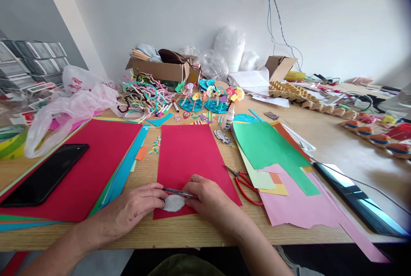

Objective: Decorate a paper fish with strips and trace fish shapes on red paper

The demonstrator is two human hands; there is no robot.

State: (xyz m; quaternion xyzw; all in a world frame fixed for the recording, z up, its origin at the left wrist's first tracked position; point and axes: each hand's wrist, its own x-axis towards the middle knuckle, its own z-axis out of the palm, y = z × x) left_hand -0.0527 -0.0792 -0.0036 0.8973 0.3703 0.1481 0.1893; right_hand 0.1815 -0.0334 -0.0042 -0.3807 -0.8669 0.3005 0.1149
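Note:
On the near edge of a red sheet of paper lies a small white leaf- or fish-shaped paper cut-out. My left hand rests with fingers stretched out, their tips pressing on the cut-out's left edge. A dark, slim pen lies almost level over the top of the cut-out. My right hand pinches the pen at its right end, close above the paper; its tip is hard to make out. Red-handled scissors lie to the right of the red sheet.
A stack of coloured paper with a black phone lies left. Green paper, pink paper and another phone lie right. Behind are a glue bottle, fish cut-outs, pipe cleaners and a cardboard box.

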